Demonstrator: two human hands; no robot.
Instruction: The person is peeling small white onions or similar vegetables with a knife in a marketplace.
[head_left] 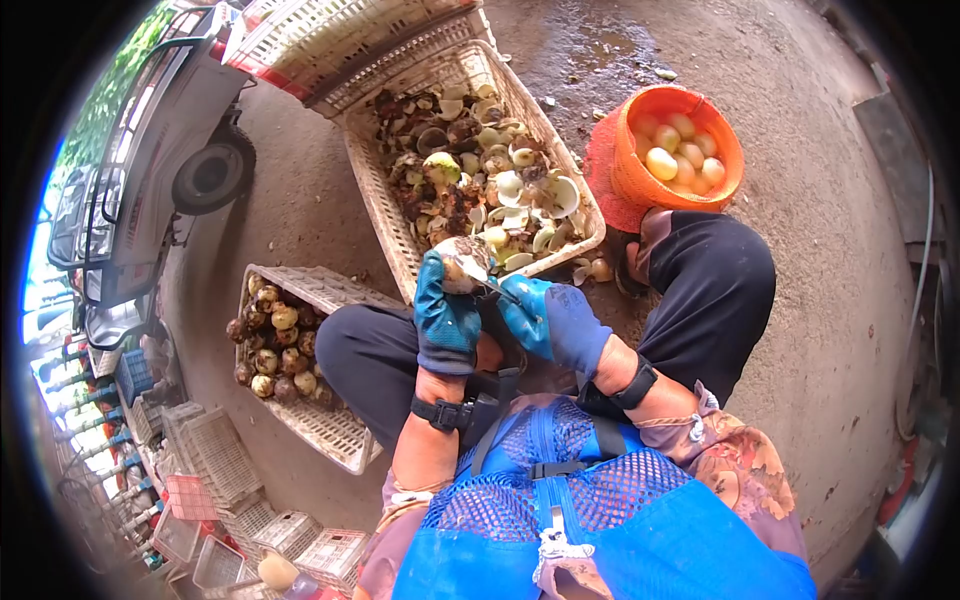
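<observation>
My left hand [446, 312], in a blue-green glove, is closed around an onion [462, 262] with pale flesh and brown patches. Gloved as well, my right hand [552, 322] grips a small knife [497, 287] whose blade meets the onion's lower right side. The handle is hidden in my fingers. Just beyond both hands stands a dirty white plastic crate [408, 262] full of onion peels and scraps [510, 190]. An orange bucket [650, 190] of peeled onions [662, 163] is at the upper right, past my right knee.
Left of my knees, a tilted white crate [325, 440] holds several unpeeled onions [285, 318]. Another crate [350, 40] adjoins the peel crate at the top. A parked vehicle [150, 170] and stacked crates [222, 455] line the left side. Wet ground [600, 45] shows at the top.
</observation>
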